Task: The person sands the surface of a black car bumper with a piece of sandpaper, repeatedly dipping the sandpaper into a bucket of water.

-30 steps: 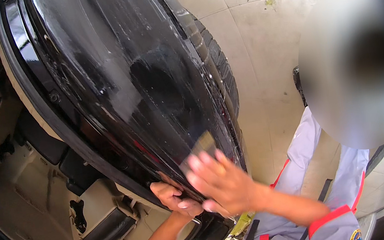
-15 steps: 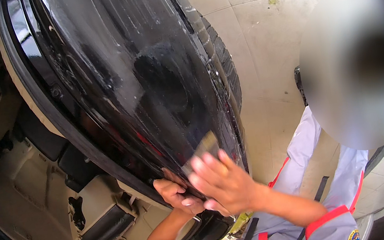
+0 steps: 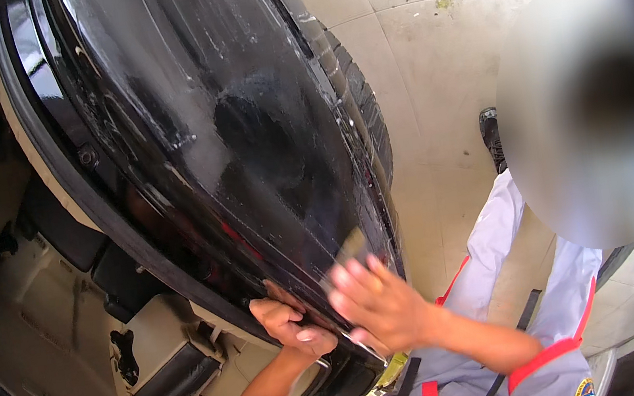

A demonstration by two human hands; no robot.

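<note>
My right hand [image 3: 383, 305] lies with its fingers flat over a thin grey flat pad with a yellowish end [image 3: 352, 245], which it presses on a wet black car panel [image 3: 250, 175]. Motion smears the pad, so its exact kind does not show. Beside it on the left, my left hand [image 3: 290, 328] rests on the panel's near inner edge with its fingers curled in; whatever they may hold is hidden. Pale streaks and drops mark the panel, and a darker round patch lies in its middle.
On the left, an opening shows the beige car interior [image 3: 52, 313]. A tyre [image 3: 355, 89] stands under the panel's right edge on the pale tiled floor [image 3: 427, 63]. Pale trouser legs with red piping [image 3: 490, 231] and a dark shoe [image 3: 492, 139] are at right. A blurred oval hides the far right.
My right hand and the pad have shifted slightly right and down along the panel. My left hand has stayed at the panel's edge. The whole view has shifted slightly.
</note>
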